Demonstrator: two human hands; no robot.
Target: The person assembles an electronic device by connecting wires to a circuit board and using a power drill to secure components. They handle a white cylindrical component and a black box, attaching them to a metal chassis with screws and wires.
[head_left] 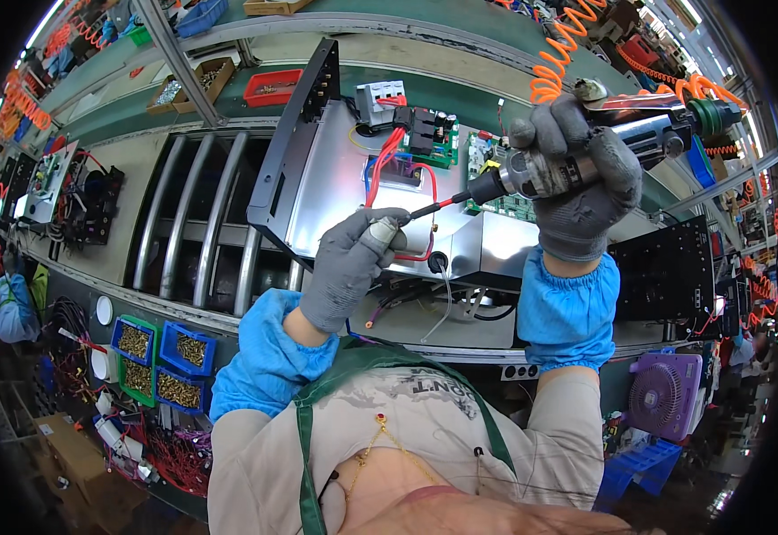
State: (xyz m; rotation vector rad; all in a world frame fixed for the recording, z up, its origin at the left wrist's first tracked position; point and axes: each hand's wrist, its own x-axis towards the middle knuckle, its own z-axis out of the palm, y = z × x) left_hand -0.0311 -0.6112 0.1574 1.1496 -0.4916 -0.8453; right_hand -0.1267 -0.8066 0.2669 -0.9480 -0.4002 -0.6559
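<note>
A pneumatic screwdriver (540,174) is gripped in my right hand (589,183), held tilted above the metal chassis, its nose toward the left. From its chuck runs a thin bit (442,204) with a red band. At the bit's far end, the fingers of my left hand (353,259) are pinched together; whether a screw is there too is hidden. Both hands wear grey gloves. Below them lies the open silver chassis (327,192) with a black front panel (295,143). Inside are red cables (389,152) and green circuit boards (442,147).
Blue and green bins of brass-coloured fasteners (180,390) stand at the lower left. Metal rollers (197,218) lie left of the chassis. A red tray (271,87) sits behind it. An orange coiled hose (554,62) hangs above. At right are a black panel (665,276) and a purple fan (661,397).
</note>
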